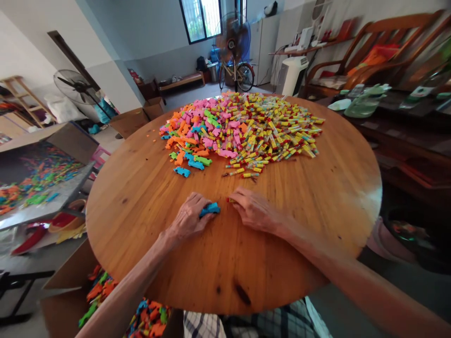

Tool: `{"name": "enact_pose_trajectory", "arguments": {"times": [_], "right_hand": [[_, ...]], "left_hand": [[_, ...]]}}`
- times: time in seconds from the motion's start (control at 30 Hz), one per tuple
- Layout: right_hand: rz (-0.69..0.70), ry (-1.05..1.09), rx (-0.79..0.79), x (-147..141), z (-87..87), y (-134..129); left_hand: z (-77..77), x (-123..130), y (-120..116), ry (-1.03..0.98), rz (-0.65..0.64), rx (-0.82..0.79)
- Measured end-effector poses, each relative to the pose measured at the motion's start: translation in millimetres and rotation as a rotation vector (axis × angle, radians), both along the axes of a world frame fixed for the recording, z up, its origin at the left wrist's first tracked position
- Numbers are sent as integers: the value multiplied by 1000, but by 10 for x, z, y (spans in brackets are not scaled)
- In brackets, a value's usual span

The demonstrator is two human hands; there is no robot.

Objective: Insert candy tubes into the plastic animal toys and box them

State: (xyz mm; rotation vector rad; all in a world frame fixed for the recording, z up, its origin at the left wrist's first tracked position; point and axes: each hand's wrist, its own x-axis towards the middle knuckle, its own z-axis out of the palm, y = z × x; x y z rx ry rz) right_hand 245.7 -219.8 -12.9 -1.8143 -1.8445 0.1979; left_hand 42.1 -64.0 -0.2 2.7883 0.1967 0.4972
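My left hand (190,213) is closed around a small blue plastic toy car (210,209), just above the near half of the round wooden table (141,197). To its right, my right hand (252,209) pinches a small tube with a yellow label and red end (230,200); its fingers cover most of it. A gap separates the two held pieces. Beyond my hands lies a heap of pink, orange, green and blue toy cars (197,126), which runs into a heap of yellow-labelled clear tubes (278,129) on the right.
Below the table's left edge stands a cardboard box (66,305) holding many coloured pieces. More coloured pieces lie on a side table (70,188) at left. A standing fan (231,44) is behind the table. At right are a wooden chair (373,42) and a dark bench with bottles.
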Motion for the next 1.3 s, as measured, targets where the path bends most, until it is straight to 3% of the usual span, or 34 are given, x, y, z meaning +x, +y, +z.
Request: {"name": "enact_pose_trajectory", "arguments": {"times": [0.17, 0.57, 0.8, 1.17, 1.3], "right_hand": [[42, 21, -7, -184, 36, -8], [96, -46, -66, -173, 41, 22], [4, -86, -138, -218, 69, 48], [79, -21, -86, -197, -4, 35], [-8, -25, -90, -224, 8, 47]], "left_hand": [[-50, 11, -28, -10, -3, -5], [-53, 47, -69, -14, -40, 36], [-77, 71, -58, -10, -35, 28], [-83, 95, -37, -34, -53, -17], [-82, 105, -35, -37, -56, -23]]}}
